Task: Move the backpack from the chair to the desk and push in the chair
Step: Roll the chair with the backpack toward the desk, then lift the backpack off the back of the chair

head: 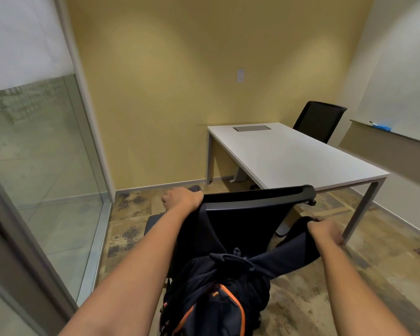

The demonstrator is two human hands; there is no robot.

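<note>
Early stage, nothing finished. The backpack (211,294), dark navy with orange zip trim, is seen hanging behind the backrest of the black office chair (252,214), low in the view and close to the person. One shoulder strap (194,226) is looped over the left top corner of the backrest; the other strap (298,241) is pulled out to the right, clear of the backrest.

The left hand (182,197) is closed on the strap at the backrest's top corner, grip narrow and wrapped round the strap. The right hand (325,230) is closed on the end of the other strap, grip narrow, fingers curled; the strap is held taut between hand and bag.

The white counter (301,156) is bare apart from a flush cable hatch (251,128) at its far edge. No bag on it. The chair is stood back from the counter's near edge, well out, not pushed in. A second black chair (319,120) is at the far side.

Judged: the straps are being freed from the backrest. Left to do: left strap lifted off the corner, bag carried round and set on the counter, chair then rolled in under it. Whether the bag's weight is borne by the hands or the backrest cannot be told.
</note>
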